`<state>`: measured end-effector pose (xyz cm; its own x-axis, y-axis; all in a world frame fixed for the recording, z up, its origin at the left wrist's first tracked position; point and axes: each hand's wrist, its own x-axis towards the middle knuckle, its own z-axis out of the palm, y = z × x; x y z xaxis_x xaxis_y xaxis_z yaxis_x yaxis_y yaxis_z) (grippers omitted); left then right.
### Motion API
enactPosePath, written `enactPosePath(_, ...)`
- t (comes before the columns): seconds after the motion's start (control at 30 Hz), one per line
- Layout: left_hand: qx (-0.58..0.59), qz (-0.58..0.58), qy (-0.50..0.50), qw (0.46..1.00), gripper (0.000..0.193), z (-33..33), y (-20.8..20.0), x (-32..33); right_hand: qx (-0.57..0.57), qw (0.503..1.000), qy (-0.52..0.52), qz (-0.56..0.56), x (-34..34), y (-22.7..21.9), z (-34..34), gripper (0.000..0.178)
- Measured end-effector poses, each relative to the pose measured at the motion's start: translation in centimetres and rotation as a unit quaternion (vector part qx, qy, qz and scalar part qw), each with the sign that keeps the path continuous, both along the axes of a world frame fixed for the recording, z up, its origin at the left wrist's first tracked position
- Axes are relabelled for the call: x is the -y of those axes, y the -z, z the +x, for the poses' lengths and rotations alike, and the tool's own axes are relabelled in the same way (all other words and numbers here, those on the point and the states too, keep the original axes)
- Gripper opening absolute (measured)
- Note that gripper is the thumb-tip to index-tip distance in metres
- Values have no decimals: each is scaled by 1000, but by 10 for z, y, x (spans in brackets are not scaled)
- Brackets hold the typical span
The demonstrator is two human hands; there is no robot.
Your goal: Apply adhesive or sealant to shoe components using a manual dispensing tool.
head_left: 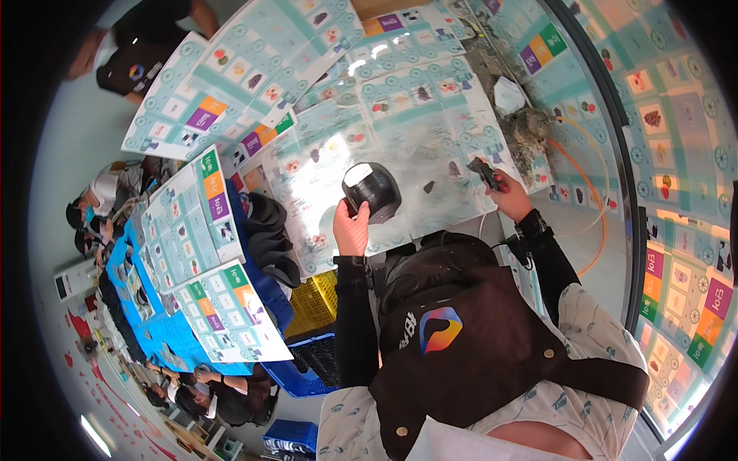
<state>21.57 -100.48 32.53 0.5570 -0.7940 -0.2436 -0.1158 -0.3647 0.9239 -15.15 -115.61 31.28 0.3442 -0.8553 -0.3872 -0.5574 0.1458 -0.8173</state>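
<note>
Centre of the frame, and here's the black rounded shell above the patterned work surface, the left hand gripping its lower-left side: thumb laid over the near edge, the other fingers mostly hidden. Right of centre, the right hand has its fingers closed round a small dark piece (what it is exactly, I can't tell). A loose dark scrap lies between them. Good handling, I'd judge, means a steady but light left grip, the shell turned to the light so its glare doesn't hide flaws, and the right hand brought in gently, clear of the left thumb. Now the lettering: the printed boards at left carry white characters on purple, orange and green blocks, among small fruit pictures; lower centre, the dark apron shows a rounded blue-and-orange emblem with pale characters beside it.
</note>
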Motion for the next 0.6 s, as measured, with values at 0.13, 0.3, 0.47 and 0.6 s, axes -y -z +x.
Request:
enactPosePath(0.13,-65,-17,3,998,29,2,-71,-15,0,999,5,37,-7,-2,4,26)
enactPosePath(0.3,-404,-86,-3,911,29,21,-79,-35,83,992,15,98,-9,-19,28,34)
enactPosePath(0.47,-408,-98,-8,908,28,21,-72,-38,127,979,42,156,-5,-37,41,33)
enactPosePath(0.6,-321,-37,0,946,27,27,-32,-28,111,977,42,177,-6,-52,45,32)
